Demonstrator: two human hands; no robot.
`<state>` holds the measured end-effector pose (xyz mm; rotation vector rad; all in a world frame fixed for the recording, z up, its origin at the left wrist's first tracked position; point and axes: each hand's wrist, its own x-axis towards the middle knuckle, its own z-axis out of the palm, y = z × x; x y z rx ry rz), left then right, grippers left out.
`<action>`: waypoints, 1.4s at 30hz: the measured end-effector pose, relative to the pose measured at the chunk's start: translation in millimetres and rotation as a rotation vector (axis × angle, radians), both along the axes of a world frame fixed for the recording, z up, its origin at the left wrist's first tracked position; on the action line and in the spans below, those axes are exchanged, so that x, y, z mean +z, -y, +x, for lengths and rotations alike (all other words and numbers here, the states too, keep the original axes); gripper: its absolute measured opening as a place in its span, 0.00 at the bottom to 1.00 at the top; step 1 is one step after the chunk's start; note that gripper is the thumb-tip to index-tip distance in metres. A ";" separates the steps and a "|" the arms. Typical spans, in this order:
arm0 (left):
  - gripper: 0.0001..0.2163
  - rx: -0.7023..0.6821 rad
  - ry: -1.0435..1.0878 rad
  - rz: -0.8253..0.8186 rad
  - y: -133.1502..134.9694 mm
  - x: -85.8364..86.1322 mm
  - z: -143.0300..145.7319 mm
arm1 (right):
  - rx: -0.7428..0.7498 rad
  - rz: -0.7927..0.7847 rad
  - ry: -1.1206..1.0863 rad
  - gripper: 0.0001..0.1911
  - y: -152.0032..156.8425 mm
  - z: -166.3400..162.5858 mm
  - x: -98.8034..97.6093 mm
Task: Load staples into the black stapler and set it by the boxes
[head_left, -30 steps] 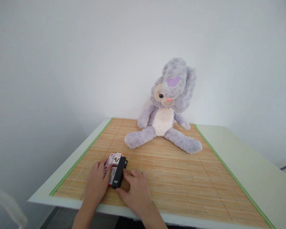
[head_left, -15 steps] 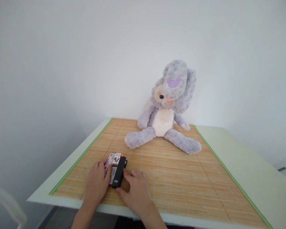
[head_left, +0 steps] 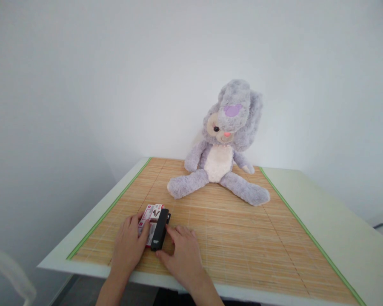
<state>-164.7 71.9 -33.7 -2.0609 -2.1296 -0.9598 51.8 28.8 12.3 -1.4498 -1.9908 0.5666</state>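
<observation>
On the bamboo mat, near the front of the table, a black stapler (head_left: 160,229) lies lengthwise, pointing away from me. Small white-and-red boxes (head_left: 149,212) sit right against its left side; one bears a picture of a stapler. My left hand (head_left: 129,242) is closed around the boxes from the left, its thumb across them and its fingertips at the far left side. With thumb at the near end and index finger along the right side, my right hand (head_left: 181,253) grips the stapler. Part of the boxes is hidden under my left hand.
A grey-lilac plush rabbit (head_left: 219,163) sits at the back of the table, legs spread, against the white wall. The bamboo mat (head_left: 236,242) has green edging and lies on a white table (head_left: 332,208). A pale curved thing (head_left: 11,272) shows at lower left.
</observation>
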 end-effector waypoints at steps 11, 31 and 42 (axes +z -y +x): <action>0.17 0.072 0.184 0.317 50.8 52.2 66.8 | 0.015 0.000 -0.078 0.33 2.4 22.1 -0.9; 0.31 -0.334 -0.142 -0.109 31.0 12.4 184.9 | -0.361 0.010 0.526 0.38 11.6 158.6 -30.9; 0.33 -0.307 -0.168 -0.101 30.5 10.3 186.6 | -0.371 0.008 0.496 0.38 12.0 157.1 -27.9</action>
